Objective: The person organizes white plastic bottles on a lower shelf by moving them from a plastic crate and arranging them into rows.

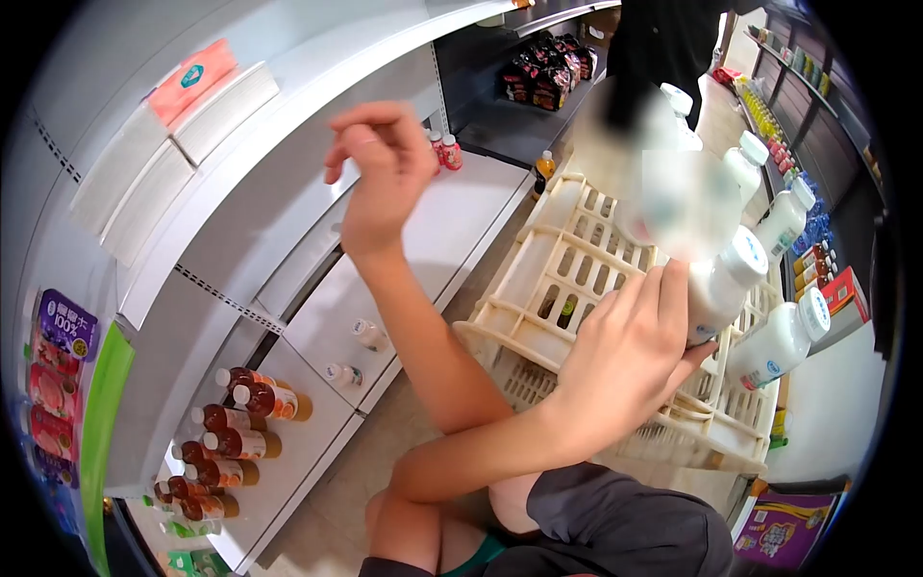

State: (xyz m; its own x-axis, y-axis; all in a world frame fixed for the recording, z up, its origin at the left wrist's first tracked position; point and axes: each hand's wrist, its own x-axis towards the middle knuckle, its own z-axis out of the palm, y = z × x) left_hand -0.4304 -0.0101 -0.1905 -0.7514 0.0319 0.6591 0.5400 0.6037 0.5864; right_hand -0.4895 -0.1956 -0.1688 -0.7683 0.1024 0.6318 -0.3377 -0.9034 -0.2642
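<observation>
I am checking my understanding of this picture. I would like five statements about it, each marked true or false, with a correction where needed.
1. The left hand grips a white bottle. True.
2. The right hand also holds a bottle. False: no bottle is in it.
3. The person's forearms cross. True.
4. Brown bottles stand on the low shelf. True.
5. The crate is dark blue. False: it is cream-coloured.
</observation>
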